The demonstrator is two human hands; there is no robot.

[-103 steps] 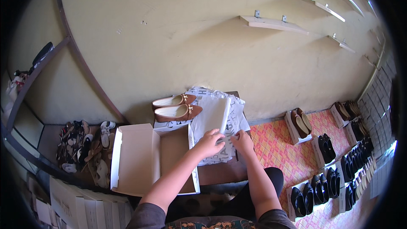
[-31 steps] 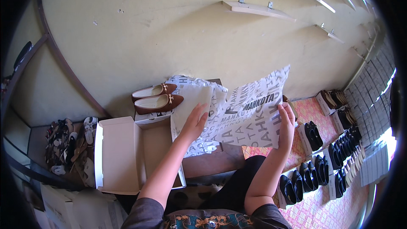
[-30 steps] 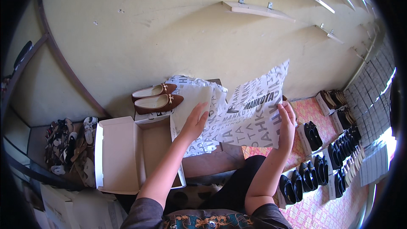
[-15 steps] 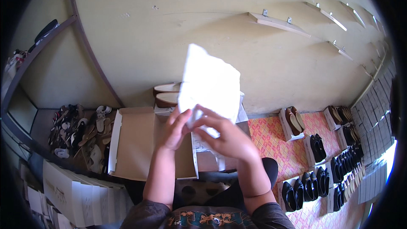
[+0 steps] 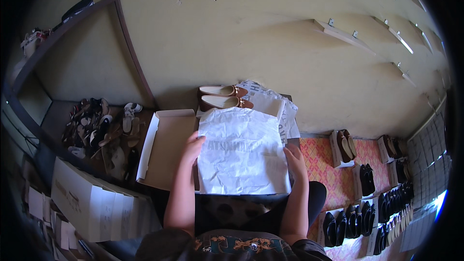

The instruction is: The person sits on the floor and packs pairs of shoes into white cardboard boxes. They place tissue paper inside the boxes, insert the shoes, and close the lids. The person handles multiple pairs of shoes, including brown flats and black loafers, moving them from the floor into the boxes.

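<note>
A creased sheet of white wrapping paper (image 5: 244, 164) with faint grey print is spread out in front of me. My left hand (image 5: 192, 149) pinches its left edge. At the opposite edge my right hand (image 5: 296, 161) grips the paper between thumb and fingers. Left of the sheet lies an open cardboard shoebox (image 5: 169, 147), brown inside with white outer walls; the paper covers part of it. Just beyond the sheet sits a pair of brown loafers (image 5: 220, 101) with cream insides and small bows. More crumpled printed paper (image 5: 290, 116) lies to their right.
Loose sandals and shoes (image 5: 104, 135) are piled at the left. White shoeboxes (image 5: 96, 208) stand at the lower left. On the patterned floor (image 5: 314, 150) to the right, several pairs of dark shoes (image 5: 355, 215) rest on boxes. Small wooden shelves (image 5: 340, 34) jut from the wall.
The paper was bunched and raised between my close-together hands. Now it is lowered and opened flat, with my hands apart at its two sides. The view has shifted slightly.
</note>
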